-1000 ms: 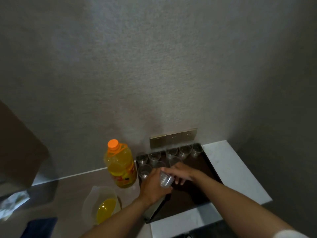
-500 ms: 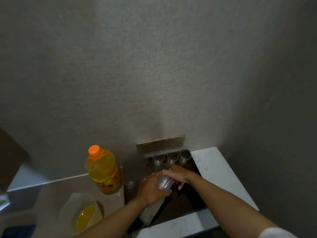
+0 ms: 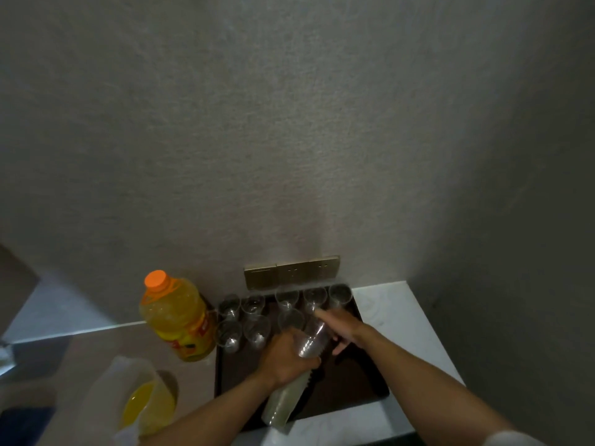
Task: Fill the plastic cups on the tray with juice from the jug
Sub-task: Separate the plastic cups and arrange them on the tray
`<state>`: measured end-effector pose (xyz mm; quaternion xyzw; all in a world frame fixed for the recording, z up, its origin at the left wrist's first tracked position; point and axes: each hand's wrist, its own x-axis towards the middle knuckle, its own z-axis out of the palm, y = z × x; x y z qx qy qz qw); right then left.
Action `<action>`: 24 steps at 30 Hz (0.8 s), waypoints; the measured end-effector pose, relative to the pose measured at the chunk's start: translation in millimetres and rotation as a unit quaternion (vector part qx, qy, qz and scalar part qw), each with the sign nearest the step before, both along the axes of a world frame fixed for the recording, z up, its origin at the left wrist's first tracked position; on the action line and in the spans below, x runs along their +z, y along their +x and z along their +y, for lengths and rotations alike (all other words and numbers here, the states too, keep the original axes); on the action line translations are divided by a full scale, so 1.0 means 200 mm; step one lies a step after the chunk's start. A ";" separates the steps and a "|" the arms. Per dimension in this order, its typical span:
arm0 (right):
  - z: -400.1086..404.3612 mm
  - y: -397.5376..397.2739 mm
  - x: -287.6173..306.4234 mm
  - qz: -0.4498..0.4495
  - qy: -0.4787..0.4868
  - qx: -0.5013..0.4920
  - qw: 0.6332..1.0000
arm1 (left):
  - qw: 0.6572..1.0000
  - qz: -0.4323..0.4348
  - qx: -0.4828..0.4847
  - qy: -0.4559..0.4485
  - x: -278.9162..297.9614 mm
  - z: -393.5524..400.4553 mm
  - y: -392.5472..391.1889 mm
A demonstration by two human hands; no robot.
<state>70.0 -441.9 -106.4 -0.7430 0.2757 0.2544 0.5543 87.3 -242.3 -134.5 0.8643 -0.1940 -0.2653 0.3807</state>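
- Here, a dark tray lay on the counter, clear cups in rows at its far end.
- A juice bottle stood left of it; the jug, holding juice, sat nearer.
- The left hand gripped a cup stack, blocking the tray's middle.
- The right hand pinched the stack's top cup.

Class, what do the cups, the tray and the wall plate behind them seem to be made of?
Cups: thin clear plastic, see-through with glinting rims. Tray: dark and smooth with a faint sheen; plastic or lacquered wood, unclear. Wall plate: brushed, brass-coloured, likely metal by its dull golden shine.
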 end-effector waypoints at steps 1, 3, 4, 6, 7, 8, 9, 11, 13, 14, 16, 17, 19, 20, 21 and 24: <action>-0.04 0.00 0.01 -0.010 -0.013 -0.013 1.000 | 1.000 0.000 0.009 0.004 -0.02 0.01 0.00; -0.10 -0.02 0.02 -0.019 -0.043 -0.020 0.999 | 1.000 -0.003 0.020 0.008 -0.05 0.03 -0.01; -0.12 -0.03 0.03 -0.020 -0.051 -0.022 0.998 | 1.000 -0.006 0.026 0.008 -0.05 0.03 -0.01; -0.15 -0.04 -0.01 -0.028 -0.064 -0.025 0.997 | 0.999 -0.003 0.042 0.005 -0.03 0.03 -0.02; -0.15 -0.04 -0.03 -0.038 -0.077 -0.025 0.996 | 0.999 0.002 0.049 0.004 -0.02 0.03 -0.02; -0.14 -0.03 -0.06 -0.052 -0.096 -0.024 0.994 | 0.999 0.003 0.052 0.002 -0.01 0.03 -0.02; -0.14 -0.03 -0.09 -0.072 -0.117 -0.017 0.990 | 0.999 0.004 0.054 0.003 0.00 0.03 -0.02; -0.11 -0.01 -0.15 -0.119 -0.167 0.025 0.978 | 0.999 0.000 0.051 0.001 0.02 0.03 -0.01; -0.08 0.01 -0.18 -0.151 -0.204 0.064 0.965 | 0.999 -0.005 0.051 -0.001 0.02 0.03 0.00; -0.06 0.01 -0.18 -0.159 -0.216 0.079 0.960 | 0.998 -0.009 0.055 -0.003 0.02 0.04 0.00; -0.03 0.03 -0.18 -0.161 -0.242 0.104 0.951 | 0.998 -0.015 0.064 -0.003 0.00 0.06 0.02; -0.02 0.04 -0.19 -0.159 -0.258 0.112 0.947 | 0.998 -0.015 0.066 0.000 -0.01 0.07 0.02; 0.00 0.06 -0.21 -0.151 -0.274 0.112 0.943 | 0.997 -0.019 0.068 0.007 -0.02 0.08 0.03; 0.00 0.07 -0.21 -0.147 -0.274 0.107 0.944 | 0.997 -0.023 0.067 0.010 -0.02 0.09 0.03; 0.00 0.07 -0.23 -0.147 -0.271 0.101 0.946 | 0.997 -0.024 0.066 0.011 -0.02 0.09 0.02; 0.00 0.09 -0.29 -0.150 -0.280 0.083 0.945 | 0.997 -0.023 0.066 0.014 -0.03 0.10 0.02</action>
